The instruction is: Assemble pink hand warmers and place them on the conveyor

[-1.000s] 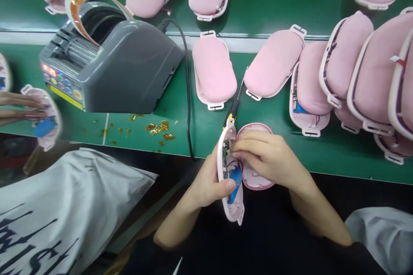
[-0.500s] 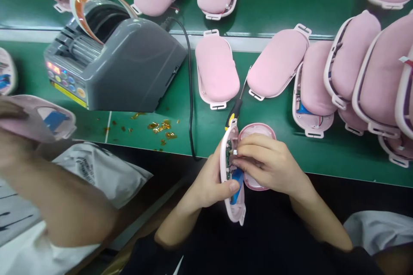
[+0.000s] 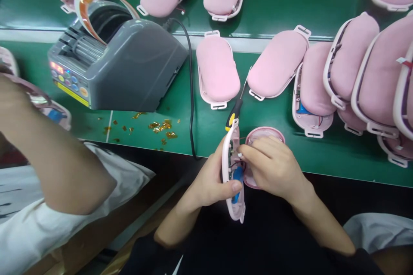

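My left hand (image 3: 209, 180) grips a pink-white shell (image 3: 226, 167) held on edge, with its inside facing right. In the shell are a green circuit board (image 3: 230, 150) and a blue battery (image 3: 238, 176). My right hand (image 3: 274, 167) is beside the shell's open side, its fingers pinched at a small white connector (image 3: 240, 154) on thin wires. A round-ended pink cover (image 3: 280, 134) sits behind and under my right fingers; part of it is hidden. A yellow-black screwdriver (image 3: 234, 116) lies just beyond the shell's top end.
A grey tape dispenser (image 3: 129, 64) with a black cable (image 3: 191, 94) stands at left, near gold scraps (image 3: 161, 126). Pink padded units (image 3: 217, 68) lie across the green table (image 3: 209, 137), several crowded at right. A co-worker's arm (image 3: 58, 150) reaches in from the left.
My right fingers and the pink cover have shifted slightly right, and the thin wires show more. The co-worker's arm has moved up and the unit near it has shifted.
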Demonstrator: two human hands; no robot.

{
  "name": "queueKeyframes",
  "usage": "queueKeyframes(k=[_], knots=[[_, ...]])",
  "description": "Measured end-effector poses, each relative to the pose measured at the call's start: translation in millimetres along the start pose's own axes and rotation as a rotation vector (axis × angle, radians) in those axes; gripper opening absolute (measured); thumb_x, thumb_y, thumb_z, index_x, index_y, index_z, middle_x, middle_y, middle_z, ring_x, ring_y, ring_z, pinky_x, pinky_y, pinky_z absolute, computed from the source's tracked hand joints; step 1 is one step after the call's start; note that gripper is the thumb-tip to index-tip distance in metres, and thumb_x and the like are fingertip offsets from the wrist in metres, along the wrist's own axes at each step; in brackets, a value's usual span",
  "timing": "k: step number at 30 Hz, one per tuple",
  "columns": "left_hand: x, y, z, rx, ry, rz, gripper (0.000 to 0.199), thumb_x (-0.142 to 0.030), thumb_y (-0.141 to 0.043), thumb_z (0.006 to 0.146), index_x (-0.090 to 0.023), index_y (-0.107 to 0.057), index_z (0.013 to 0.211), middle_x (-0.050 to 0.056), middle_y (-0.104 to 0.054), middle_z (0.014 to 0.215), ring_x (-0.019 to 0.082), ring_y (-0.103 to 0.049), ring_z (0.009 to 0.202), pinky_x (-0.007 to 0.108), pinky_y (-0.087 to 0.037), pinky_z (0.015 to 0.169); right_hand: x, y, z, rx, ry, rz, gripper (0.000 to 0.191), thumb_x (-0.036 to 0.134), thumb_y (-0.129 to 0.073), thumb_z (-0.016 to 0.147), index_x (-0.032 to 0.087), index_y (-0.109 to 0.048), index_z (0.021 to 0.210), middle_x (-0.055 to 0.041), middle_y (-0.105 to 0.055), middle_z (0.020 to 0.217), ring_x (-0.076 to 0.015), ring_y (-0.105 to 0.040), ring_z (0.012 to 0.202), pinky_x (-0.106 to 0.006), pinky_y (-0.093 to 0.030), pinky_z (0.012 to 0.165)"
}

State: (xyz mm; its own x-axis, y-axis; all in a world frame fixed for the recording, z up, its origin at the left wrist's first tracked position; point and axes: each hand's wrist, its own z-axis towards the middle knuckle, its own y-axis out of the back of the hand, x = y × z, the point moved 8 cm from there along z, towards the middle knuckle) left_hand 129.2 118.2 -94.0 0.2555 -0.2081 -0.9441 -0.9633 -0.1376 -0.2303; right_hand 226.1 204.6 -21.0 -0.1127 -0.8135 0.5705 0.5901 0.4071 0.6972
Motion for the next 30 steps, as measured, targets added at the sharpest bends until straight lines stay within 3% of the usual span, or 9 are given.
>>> queueKeyframes(k=[4,13,17,24,27,30], knots=[[-6.1,-2.2,1.9,0.033,-0.021,0.057,0.108,-0.067,-0.078,0.085,-0.023,-0.028,0.169,0.015,-0.053,0.159,0.047,-0.047,0.149,0.060,-0.038,0.127,0.5,-9.5,-1.2,0.116,0.022,-0.181,0.025,0.010,-0.050,0.102,0.016,-0.075,0.101,-0.0048,-0.063,0.082,-0.0203,-0.053,0.077,-0.038,-0.042,0.069],[-9.0,-2.0,2.7,0.042,-0.027,0.154,0.108,-0.072,-0.074,0.086,-0.024,-0.026,0.170,0.014,-0.057,0.154,0.042,-0.059,0.137,0.055,-0.048,0.118,3.4,-4.0,1.6,0.096,0.037,-0.201,0.023,0.008,-0.053,0.103,0.013,-0.075,0.098,-0.0050,-0.062,0.079,-0.0205,-0.050,0.077,-0.037,-0.041,0.071],[-15.2,-4.2,3.3,0.038,-0.030,0.245,0.105,-0.067,-0.075,0.087,-0.021,-0.026,0.168,0.014,-0.063,0.145,0.038,-0.065,0.125,0.049,-0.054,0.108,7.0,-2.3,2.7,0.097,0.054,-0.214,0.023,0.007,-0.054,0.101,0.014,-0.074,0.092,-0.0048,-0.062,0.078,-0.0207,-0.050,0.075,-0.037,-0.041,0.070],[-16.2,-3.7,2.7,0.014,0.057,0.370,0.100,-0.064,-0.075,0.085,-0.026,-0.032,0.166,0.010,-0.061,0.151,0.037,-0.065,0.127,0.048,-0.051,0.113,-3.0,4.0,3.9,0.187,0.063,-0.122,0.022,0.011,-0.053,0.105,0.013,-0.072,0.094,-0.0059,-0.066,0.087,-0.0212,-0.058,0.084,-0.037,-0.050,0.079],[-16.4,-2.5,2.7,0.032,0.074,0.423,0.100,-0.058,-0.076,0.084,-0.026,-0.031,0.167,0.009,-0.064,0.147,0.034,-0.067,0.120,0.046,-0.053,0.110,-12.9,11.4,7.6,0.152,0.010,-0.079,0.014,0.018,-0.059,0.107,0.013,-0.071,0.101,-0.0077,-0.071,0.097,-0.0216,-0.063,0.090,-0.036,-0.052,0.081],[-15.2,0.0,3.5,0.045,0.112,0.471,0.100,-0.052,-0.079,0.083,-0.027,-0.031,0.167,0.007,-0.067,0.141,0.032,-0.068,0.114,0.045,-0.053,0.109,-14.6,14.5,14.4,0.085,0.014,-0.051,0.013,0.016,-0.060,0.107,0.014,-0.070,0.100,-0.0073,-0.073,0.094,-0.0211,-0.064,0.086,-0.036,-0.052,0.077]])
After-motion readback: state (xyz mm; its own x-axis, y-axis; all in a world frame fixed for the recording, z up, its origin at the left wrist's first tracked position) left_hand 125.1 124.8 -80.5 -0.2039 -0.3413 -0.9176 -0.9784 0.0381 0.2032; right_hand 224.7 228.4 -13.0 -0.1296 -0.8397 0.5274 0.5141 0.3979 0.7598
